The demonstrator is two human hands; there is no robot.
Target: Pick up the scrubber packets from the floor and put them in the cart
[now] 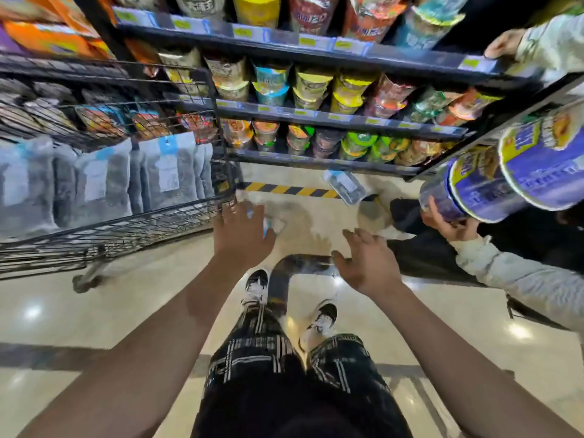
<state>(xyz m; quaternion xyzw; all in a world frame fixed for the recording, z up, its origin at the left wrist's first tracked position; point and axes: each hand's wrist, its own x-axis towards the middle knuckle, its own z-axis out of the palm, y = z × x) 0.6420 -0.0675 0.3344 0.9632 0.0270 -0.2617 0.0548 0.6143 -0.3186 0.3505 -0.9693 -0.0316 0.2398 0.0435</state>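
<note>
While both my arms reach forward over the floor (142, 311), my left hand (241, 230) is spread with fingers straight, holding nothing, just beside the near corner of the wire cart (126, 229). Beyond its fingertips a small pale packet with a blue edge (272, 226) shows; the frame is too blurred to tell whether the hand touches it or whether it lies on the floor. My right hand (368, 263) is likewise open, fingers relaxed and slightly apart, palm turned inward, holding nothing.

One scrubber packet (344, 186), clear with dark contents and a white label, sits tilted near the yellow-and-black striped strip (290, 189) at the foot of the shelving (316, 121). I cannot tell whether it rests on the floor or is off it.

Inside the cart, several grey scrubber packets (170, 172) with white labels and blue headers stand upright in a row against its far side.

Shelving ahead carries rows of cup-noodle tubs (313, 86). At the right, another person's hand (448, 224) supports a stack of purple tubs (505, 175). My two sneakers (256, 286) stand on the floor below my hands.
</note>
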